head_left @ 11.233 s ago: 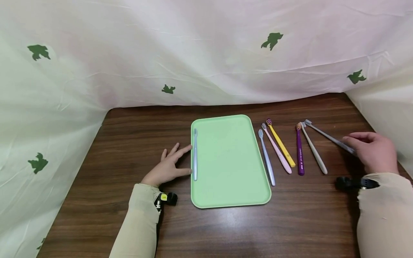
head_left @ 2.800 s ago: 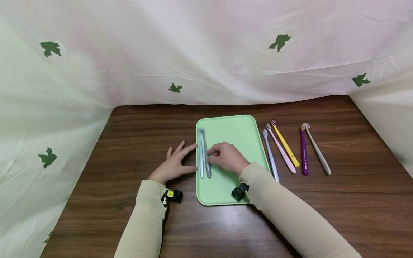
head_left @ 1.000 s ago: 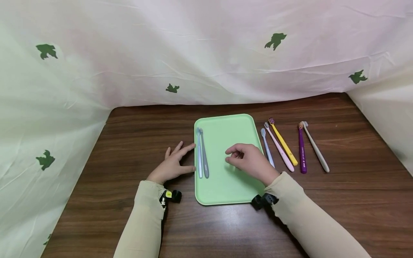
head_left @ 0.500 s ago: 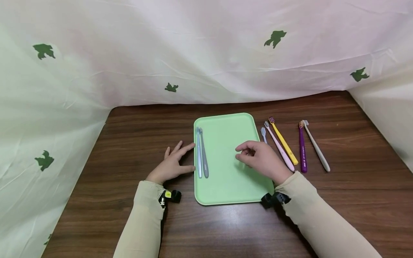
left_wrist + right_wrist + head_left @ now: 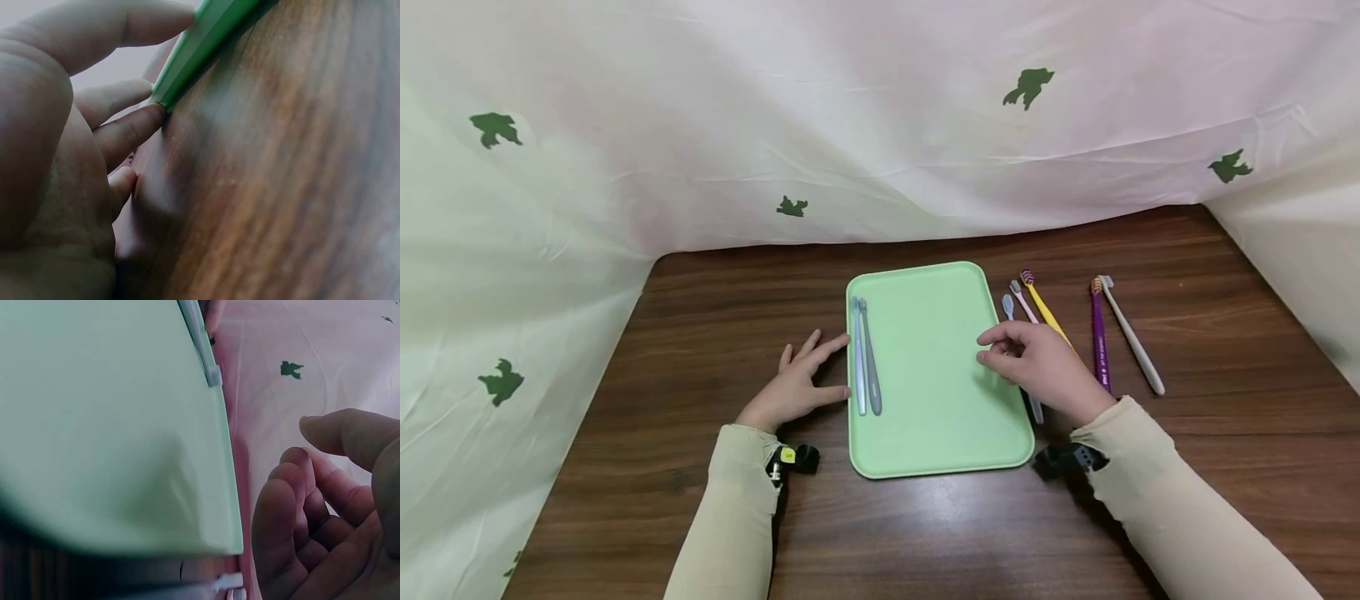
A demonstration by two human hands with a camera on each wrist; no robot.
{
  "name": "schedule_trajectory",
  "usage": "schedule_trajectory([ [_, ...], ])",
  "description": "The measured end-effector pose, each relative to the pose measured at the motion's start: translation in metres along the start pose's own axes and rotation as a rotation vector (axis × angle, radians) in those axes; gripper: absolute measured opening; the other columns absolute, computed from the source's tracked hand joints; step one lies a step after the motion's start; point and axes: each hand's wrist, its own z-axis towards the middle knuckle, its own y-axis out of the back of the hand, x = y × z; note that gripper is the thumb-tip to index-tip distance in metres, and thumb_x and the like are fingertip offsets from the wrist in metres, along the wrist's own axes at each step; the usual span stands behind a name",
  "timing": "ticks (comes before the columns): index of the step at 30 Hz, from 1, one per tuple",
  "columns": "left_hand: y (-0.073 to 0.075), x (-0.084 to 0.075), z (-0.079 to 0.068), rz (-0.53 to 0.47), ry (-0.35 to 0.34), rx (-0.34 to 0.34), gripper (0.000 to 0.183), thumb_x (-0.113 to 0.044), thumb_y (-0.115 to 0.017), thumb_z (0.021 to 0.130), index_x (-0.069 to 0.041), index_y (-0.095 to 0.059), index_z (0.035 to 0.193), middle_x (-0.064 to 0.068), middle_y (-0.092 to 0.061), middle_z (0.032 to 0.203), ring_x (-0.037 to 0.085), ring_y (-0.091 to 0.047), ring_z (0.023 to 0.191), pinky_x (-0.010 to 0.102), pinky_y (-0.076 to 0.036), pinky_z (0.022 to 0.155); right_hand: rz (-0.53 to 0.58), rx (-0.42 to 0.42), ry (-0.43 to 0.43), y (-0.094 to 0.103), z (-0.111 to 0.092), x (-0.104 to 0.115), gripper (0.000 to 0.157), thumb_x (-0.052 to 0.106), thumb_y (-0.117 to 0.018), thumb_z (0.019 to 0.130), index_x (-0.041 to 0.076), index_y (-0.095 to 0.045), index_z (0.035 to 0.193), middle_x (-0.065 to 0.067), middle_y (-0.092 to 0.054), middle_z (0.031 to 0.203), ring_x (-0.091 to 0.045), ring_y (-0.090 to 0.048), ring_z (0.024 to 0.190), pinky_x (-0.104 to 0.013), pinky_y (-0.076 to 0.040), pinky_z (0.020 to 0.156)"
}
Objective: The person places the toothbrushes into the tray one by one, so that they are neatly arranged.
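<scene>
A light green tray [image 5: 940,400] lies on the table. Along its left side rest a light blue toothbrush [image 5: 860,367] and a grey toothbrush [image 5: 872,371], heads away from me. My left hand [image 5: 793,387] has its fingers spread, with fingertips and thumb at the tray's left edge; the left wrist view shows them against the green rim [image 5: 206,37]. Over the tray's right edge hovers my right hand [image 5: 1048,371], fingers loosely bent, thumb apart, nothing held. It partly hides a blue toothbrush [image 5: 1008,307], a pink toothbrush [image 5: 1018,294] and a yellow toothbrush [image 5: 1045,311].
Farther right on the dark wood table [image 5: 970,533] lie a purple toothbrush [image 5: 1100,342] and a whitish-grey toothbrush [image 5: 1131,337], their heads close together. A white cloth [image 5: 887,125] with green bird shapes hangs behind the table and along both sides.
The grey toothbrush came from the table's far right onto the tray beside the light blue one. My right hand let it go and moved right across the tray. The left hand stayed put.
</scene>
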Motion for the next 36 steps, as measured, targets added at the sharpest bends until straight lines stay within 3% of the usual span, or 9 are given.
schedule_trajectory([
  [14, -0.001, -0.001, -0.002, -0.022, 0.008, -0.017, 0.082, -0.038, -0.079, 0.087, -0.034, -0.035, 0.157, 0.004, -0.022, 0.165, 0.019, 0.002, 0.155, 0.053, 0.014, 0.119, -0.064, -0.028, -0.029, 0.028, -0.009, -0.015, 0.024, 0.024, -0.071, 0.095, 0.006, -0.073, 0.111, -0.005, -0.068, 0.090, -0.017, -0.060, 0.076, -0.027, -0.052, 0.063],
  [25, -0.002, -0.002, -0.001, -0.016, 0.010, -0.021, 0.082, -0.036, -0.079, 0.088, -0.033, -0.036, 0.157, 0.003, -0.025, 0.165, 0.018, 0.001, 0.155, 0.052, 0.014, 0.119, -0.044, -0.047, -0.087, 0.046, -0.016, -0.027, 0.026, 0.026, -0.069, 0.097, 0.007, -0.070, 0.113, -0.010, -0.063, 0.079, -0.018, -0.054, 0.052, -0.030, -0.046, 0.048],
  [30, -0.001, -0.002, -0.001, -0.016, 0.008, -0.025, 0.082, -0.036, -0.079, 0.087, -0.033, -0.036, 0.157, 0.002, -0.026, 0.164, 0.018, 0.000, 0.155, 0.051, 0.014, 0.119, -0.133, -0.082, -0.097, 0.056, -0.014, -0.037, 0.030, 0.030, -0.069, 0.096, 0.005, -0.070, 0.113, -0.008, -0.069, 0.087, -0.021, -0.061, 0.067, -0.029, -0.049, 0.060],
  [36, -0.002, -0.002, -0.002, -0.009, 0.004, -0.026, 0.081, -0.036, -0.079, 0.088, -0.032, -0.036, 0.157, 0.001, -0.027, 0.164, 0.018, 0.000, 0.155, 0.051, 0.014, 0.119, -0.199, -0.113, -0.143, 0.064, -0.013, -0.049, 0.031, 0.028, -0.071, 0.095, 0.003, -0.071, 0.113, -0.011, -0.069, 0.094, -0.023, -0.059, 0.077, -0.030, -0.049, 0.062],
])
